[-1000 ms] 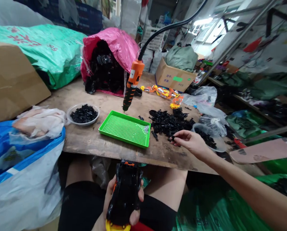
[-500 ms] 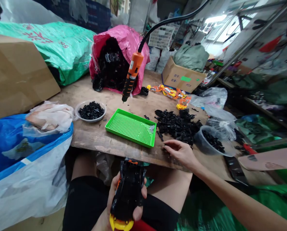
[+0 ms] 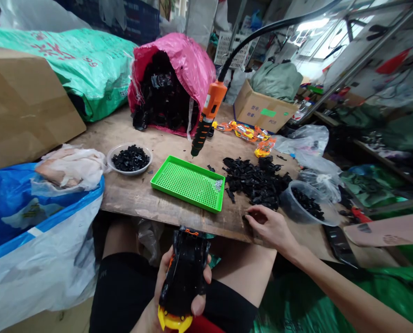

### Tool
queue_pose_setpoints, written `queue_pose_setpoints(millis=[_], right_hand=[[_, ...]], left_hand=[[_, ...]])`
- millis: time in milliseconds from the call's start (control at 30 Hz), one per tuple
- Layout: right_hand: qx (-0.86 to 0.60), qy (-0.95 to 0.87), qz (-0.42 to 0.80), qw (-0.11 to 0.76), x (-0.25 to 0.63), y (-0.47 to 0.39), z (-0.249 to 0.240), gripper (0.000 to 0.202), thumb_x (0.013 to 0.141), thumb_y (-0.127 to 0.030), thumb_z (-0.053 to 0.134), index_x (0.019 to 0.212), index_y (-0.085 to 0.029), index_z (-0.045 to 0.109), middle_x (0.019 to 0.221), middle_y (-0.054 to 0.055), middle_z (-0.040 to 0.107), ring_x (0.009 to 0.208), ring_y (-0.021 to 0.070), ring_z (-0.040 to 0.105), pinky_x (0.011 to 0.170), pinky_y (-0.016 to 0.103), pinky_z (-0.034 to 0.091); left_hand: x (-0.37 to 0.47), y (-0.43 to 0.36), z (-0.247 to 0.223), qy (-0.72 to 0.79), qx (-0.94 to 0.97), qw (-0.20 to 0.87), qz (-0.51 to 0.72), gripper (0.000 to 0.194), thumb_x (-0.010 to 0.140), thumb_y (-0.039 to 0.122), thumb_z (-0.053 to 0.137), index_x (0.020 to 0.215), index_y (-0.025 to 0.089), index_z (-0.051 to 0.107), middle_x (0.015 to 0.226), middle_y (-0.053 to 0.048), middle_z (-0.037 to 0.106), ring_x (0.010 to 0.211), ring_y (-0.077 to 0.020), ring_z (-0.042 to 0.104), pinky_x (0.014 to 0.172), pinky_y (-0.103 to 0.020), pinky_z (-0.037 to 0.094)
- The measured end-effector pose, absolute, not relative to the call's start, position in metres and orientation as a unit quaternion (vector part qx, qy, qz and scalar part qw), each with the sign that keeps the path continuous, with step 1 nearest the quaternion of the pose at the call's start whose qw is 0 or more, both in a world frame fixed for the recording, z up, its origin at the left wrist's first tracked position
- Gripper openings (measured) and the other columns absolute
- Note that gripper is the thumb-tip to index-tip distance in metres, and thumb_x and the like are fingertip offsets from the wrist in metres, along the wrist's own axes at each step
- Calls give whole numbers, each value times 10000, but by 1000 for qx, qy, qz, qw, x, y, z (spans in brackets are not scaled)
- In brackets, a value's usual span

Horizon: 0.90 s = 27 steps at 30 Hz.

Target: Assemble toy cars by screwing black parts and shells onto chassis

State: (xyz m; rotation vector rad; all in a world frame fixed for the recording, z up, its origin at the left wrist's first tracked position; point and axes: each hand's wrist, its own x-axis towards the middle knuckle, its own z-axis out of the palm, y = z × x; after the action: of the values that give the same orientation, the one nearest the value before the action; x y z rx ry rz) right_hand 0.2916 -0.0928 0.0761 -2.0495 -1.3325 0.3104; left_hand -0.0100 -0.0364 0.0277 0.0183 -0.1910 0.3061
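My left hand (image 3: 200, 303) is wrapped around a toy car (image 3: 183, 273), held over my lap with its black underside facing up. The car has a yellow end near my wrist and an orange bit at the far end. At the table's front edge, my right hand (image 3: 267, 226) has its thumb and fingers brought together around a tiny dark piece (image 3: 245, 218), too small to name. Just beyond that hand lies a pile of black plastic parts (image 3: 256, 178). An orange electric screwdriver (image 3: 209, 118) hangs tip down above the green tray (image 3: 178, 185), which holds small screws (image 3: 218, 185).
A bowl of black parts (image 3: 130, 158) stands left of the tray, and a clear tub (image 3: 296, 217) lies at the right. Behind are a pink sack (image 3: 192, 55) of black car parts, orange-yellow toy shells (image 3: 246, 132) and a cardboard box (image 3: 261, 113). A phone (image 3: 340, 245) lies at right.
My right hand has moved a little to the right along the table edge, away from the tray. The hanging screwdriver has swung right and lower. My left hand and the toy car stay put.
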Motion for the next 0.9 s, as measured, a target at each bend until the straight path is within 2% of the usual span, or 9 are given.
queue_pose_setpoints(millis=[133,267,467,567,667,767,900], right_hand=[[-761,-571,87,296,291,-97,83,193,866,-359,620,913,-200,719,852,73,721,688,202,686,633,323,568],[-762,-581,81,275,296,-101,86,176,838,-367,641,893,-223,727,841,73,743,721,231,708,661,348,575],[-756,-584,63,288,279,-103,103,176,860,-395,647,928,-256,731,897,82,770,758,268,725,710,405,594],[-747,-578,73,320,243,-101,121,165,879,-385,662,972,-269,732,934,72,775,767,252,734,699,386,617],[-693,-631,86,338,201,-95,135,122,905,-306,659,1000,-277,731,920,54,772,764,224,734,694,355,624],[-633,-691,116,330,171,-86,138,157,951,-231,611,1053,-267,726,948,45,756,813,186,735,714,295,621],[-602,-725,141,305,155,-76,133,169,980,-214,568,1052,-227,721,971,62,738,815,160,731,710,243,605]], left_hand=[[-8,-37,26,-85,0,986,146,661,961,603,488,1257,26,620,1012,-111,728,612,-190,739,504,-250,557],[-8,-38,25,-57,-6,990,131,718,920,667,503,1232,34,634,979,-112,739,600,-208,736,487,-267,546],[-8,-39,21,-43,-31,991,122,749,890,685,524,1212,20,646,988,-127,755,603,-236,741,490,-295,550],[-6,-40,17,-33,-43,992,115,770,871,703,531,1211,22,647,985,-141,757,575,-236,729,477,-302,526],[-5,-41,15,-21,-45,994,102,783,861,712,529,1209,22,653,992,-159,760,579,-251,730,490,-319,529],[-6,-41,17,-19,-36,994,102,739,872,699,530,1192,49,677,982,-155,771,600,-266,742,511,-325,548],[-7,-43,21,-31,-21,992,121,658,881,680,547,1140,100,720,979,-138,783,622,-265,753,540,-326,581]])
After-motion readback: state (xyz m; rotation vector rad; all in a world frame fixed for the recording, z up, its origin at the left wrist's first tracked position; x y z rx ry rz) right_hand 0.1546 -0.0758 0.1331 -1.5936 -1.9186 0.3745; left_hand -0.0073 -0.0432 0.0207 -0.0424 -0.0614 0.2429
